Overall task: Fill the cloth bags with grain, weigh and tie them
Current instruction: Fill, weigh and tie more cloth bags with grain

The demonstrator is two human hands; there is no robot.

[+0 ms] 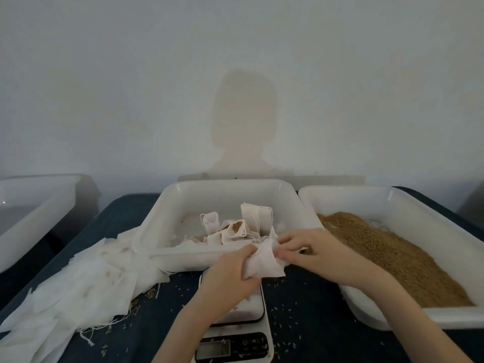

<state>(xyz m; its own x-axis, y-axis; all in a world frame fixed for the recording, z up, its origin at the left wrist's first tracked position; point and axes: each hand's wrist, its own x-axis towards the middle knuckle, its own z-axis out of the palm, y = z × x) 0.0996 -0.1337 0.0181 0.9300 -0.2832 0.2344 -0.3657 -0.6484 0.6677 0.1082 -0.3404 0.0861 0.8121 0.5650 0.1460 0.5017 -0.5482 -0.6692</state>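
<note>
Both hands, left (pixel 230 271) and right (pixel 311 251), grasp one bag (pixel 264 263) above the scale (pixel 235 328), hiding its pan, among three trays (pixel 157 231), perhaps five filled bags (pixel 235 229).

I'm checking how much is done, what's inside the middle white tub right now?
The middle tub holds a heap of cloth bags; one open bag shows brown grain. The hands and the bag they hold hide the tub's near edge.
</note>
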